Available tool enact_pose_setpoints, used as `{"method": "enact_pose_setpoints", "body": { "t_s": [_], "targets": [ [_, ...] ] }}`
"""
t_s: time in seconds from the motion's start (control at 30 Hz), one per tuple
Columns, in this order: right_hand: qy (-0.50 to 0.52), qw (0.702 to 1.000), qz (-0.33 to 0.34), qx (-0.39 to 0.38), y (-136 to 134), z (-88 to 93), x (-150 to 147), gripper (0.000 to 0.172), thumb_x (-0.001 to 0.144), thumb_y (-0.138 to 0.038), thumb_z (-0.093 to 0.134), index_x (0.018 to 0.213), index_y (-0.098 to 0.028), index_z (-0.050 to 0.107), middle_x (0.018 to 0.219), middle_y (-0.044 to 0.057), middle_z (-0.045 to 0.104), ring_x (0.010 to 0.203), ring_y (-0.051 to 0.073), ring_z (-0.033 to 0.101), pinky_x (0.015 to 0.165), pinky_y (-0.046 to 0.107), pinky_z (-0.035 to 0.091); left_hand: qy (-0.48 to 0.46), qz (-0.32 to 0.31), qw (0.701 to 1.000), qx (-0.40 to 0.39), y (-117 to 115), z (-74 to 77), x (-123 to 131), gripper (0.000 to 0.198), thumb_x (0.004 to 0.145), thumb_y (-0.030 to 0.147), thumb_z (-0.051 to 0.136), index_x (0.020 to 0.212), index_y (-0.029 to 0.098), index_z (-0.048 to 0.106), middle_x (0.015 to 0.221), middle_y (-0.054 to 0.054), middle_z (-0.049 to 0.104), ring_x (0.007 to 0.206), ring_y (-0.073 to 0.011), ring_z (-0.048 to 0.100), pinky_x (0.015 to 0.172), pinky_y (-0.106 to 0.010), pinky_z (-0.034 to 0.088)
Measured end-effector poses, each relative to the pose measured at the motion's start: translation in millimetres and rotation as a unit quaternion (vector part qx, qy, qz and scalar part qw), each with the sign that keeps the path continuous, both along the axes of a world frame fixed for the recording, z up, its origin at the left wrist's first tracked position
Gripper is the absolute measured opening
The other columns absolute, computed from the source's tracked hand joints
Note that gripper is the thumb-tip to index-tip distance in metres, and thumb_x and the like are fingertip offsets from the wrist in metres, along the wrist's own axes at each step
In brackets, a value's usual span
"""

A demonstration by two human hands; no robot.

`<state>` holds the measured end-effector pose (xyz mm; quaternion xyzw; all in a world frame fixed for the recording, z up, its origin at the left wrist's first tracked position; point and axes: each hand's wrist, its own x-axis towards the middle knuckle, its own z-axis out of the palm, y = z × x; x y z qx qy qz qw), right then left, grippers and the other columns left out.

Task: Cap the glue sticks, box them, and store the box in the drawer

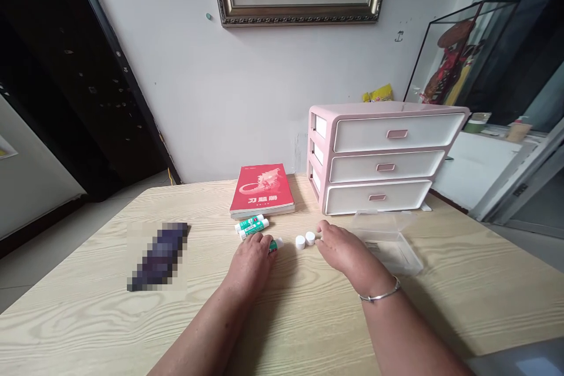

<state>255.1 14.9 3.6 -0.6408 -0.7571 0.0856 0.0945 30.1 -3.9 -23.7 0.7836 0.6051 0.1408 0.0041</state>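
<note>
My left hand (252, 261) lies on the wooden table (308, 305), its fingers curled over a green and white glue stick (277, 244) whose end sticks out to the right. Two more glue sticks (252, 225) lie side by side just beyond it. My right hand (341, 249), with a silver bangle on the wrist, rests knuckles up with its fingers curled beside two small white caps (305, 240); its fingertips are hidden, so what they touch is unclear.
A red book (262, 189) lies behind the glue sticks. A pink three-drawer organiser (379, 155) stands at the back right, drawers closed. An open clear plastic box (390, 241) sits right of my right hand. A blurred dark object (159, 255) lies at the left.
</note>
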Motion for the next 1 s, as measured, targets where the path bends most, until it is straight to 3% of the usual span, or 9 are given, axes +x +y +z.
{"method": "enact_pose_setpoints", "body": {
  "t_s": [0.2,0.33,0.47,0.57,0.7,0.8,1.0],
  "targets": [
    [0.061,0.997,0.024,-0.042,3,-1.2,-3,0.032,0.082,-0.016,0.058,0.115,-0.017,0.057,0.110,0.012,0.069,0.099,0.023,0.064,0.074,0.027,0.038,-0.030,-0.002,0.998,0.059,13,-11.7,-12,0.040,0.087,0.036,0.063,0.124,0.022,0.063,0.120,-0.011,0.064,0.116,-0.0318,0.055,0.100,-0.043,0.043],
    [0.085,0.994,0.010,-0.064,1,4.1,-7,0.034,0.083,-0.028,0.060,0.116,-0.018,0.058,0.110,0.011,0.070,0.093,0.023,0.064,0.069,0.027,0.037,-0.053,0.088,0.990,0.094,26,-22.1,-28,0.068,0.080,0.046,0.068,0.139,0.018,0.049,0.141,-0.017,0.051,0.133,-0.0355,0.042,0.109,-0.047,0.035],
    [0.086,0.995,0.004,-0.057,1,6.2,-7,0.034,0.086,-0.035,0.056,0.115,-0.018,0.060,0.109,0.012,0.070,0.092,0.023,0.064,0.067,0.027,0.036,-0.065,0.139,0.987,0.037,41,-29.7,-41,0.093,0.071,0.056,0.072,0.147,0.017,0.036,0.154,-0.019,0.036,0.144,-0.0390,0.026,0.114,-0.055,0.025],
    [0.092,0.995,-0.004,-0.040,3,4.7,-6,0.036,0.088,-0.036,0.052,0.118,-0.017,0.060,0.107,0.011,0.071,0.092,0.022,0.064,0.067,0.027,0.036,-0.093,0.109,0.990,0.001,47,-30.9,-46,0.090,0.070,0.060,0.071,0.144,0.018,0.041,0.151,-0.020,0.040,0.140,-0.0429,0.033,0.110,-0.059,0.028],
    [0.111,0.993,-0.020,-0.024,6,2.0,-5,0.040,0.089,-0.037,0.049,0.121,-0.017,0.060,0.105,0.012,0.072,0.091,0.023,0.064,0.070,0.027,0.038,-0.115,0.016,0.993,-0.003,47,-28.9,-49,0.065,0.081,0.043,0.067,0.140,0.021,0.048,0.143,-0.015,0.049,0.129,-0.0326,0.050,0.107,-0.046,0.039],
    [0.123,0.992,-0.022,-0.001,8,-0.8,-5,0.040,0.089,-0.037,0.049,0.121,-0.016,0.060,0.105,0.012,0.072,0.093,0.023,0.065,0.074,0.028,0.040,-0.143,-0.050,0.988,-0.003,46,-28.8,-47,0.056,0.084,0.034,0.063,0.137,0.021,0.051,0.142,-0.014,0.049,0.128,-0.0282,0.052,0.107,-0.041,0.043],
    [0.142,0.989,-0.046,0.018,13,-4.2,-7,0.034,0.090,-0.036,0.050,0.115,-0.018,0.064,0.105,0.010,0.073,0.094,0.021,0.066,0.073,0.026,0.042,-0.192,-0.116,0.974,-0.009,46,-27.7,-39,0.050,0.085,0.030,0.064,0.134,0.025,0.057,0.146,-0.011,0.048,0.131,-0.0286,0.050,0.110,-0.044,0.042]
  ]
}}
